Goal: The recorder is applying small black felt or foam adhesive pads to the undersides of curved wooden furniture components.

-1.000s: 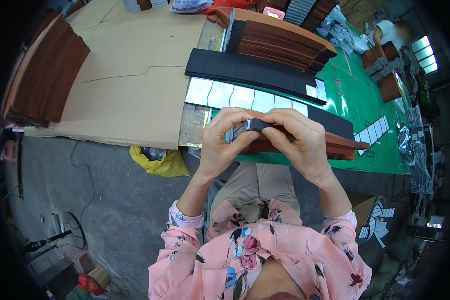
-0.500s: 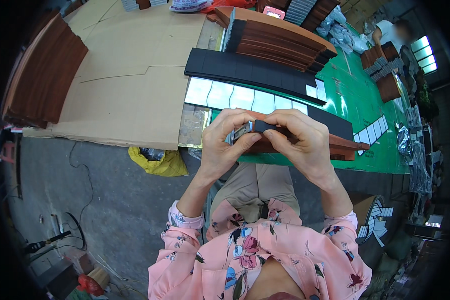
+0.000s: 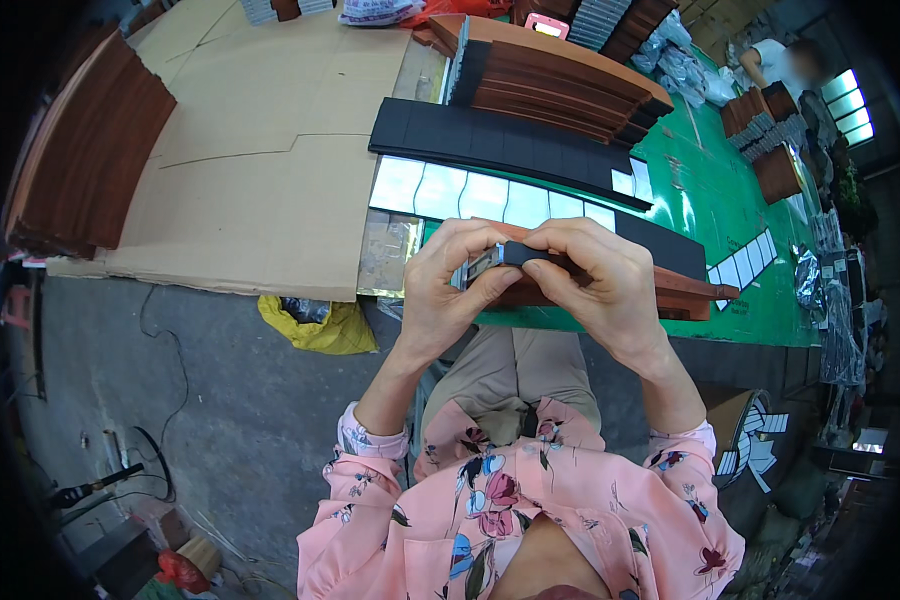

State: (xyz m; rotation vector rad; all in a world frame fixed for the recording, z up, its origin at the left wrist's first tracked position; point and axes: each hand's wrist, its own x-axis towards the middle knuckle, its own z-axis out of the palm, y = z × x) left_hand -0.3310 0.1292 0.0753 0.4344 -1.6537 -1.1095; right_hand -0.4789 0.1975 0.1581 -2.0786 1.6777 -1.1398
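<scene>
My left hand (image 3: 449,280) pinches a small piece with a silvery, metal-looking end (image 3: 482,264) between thumb and fingers. Against it sits a small black block (image 3: 519,254), which my right hand (image 3: 604,283) grips from the other side with thumb and forefinger. The two parts touch; whether they are joined I cannot tell. Just behind my hands lies a reddish-brown moulded strip (image 3: 682,290) at the table's near edge, partly covered by them. Beyond it, a strip of white backing-paper patches (image 3: 440,186) runs across, with a long black panel (image 3: 500,140) behind.
A stack of brown curved mouldings (image 3: 550,85) stands at the back, another stack (image 3: 90,150) at the far left on cardboard (image 3: 260,160). The tabletop is green (image 3: 690,170). A yellow bag (image 3: 315,325) hangs below the edge. Someone (image 3: 775,65) works at the far right.
Both hands keep their place and hold. The black block is tilted very slightly differently between the fingers; little else differs.
</scene>
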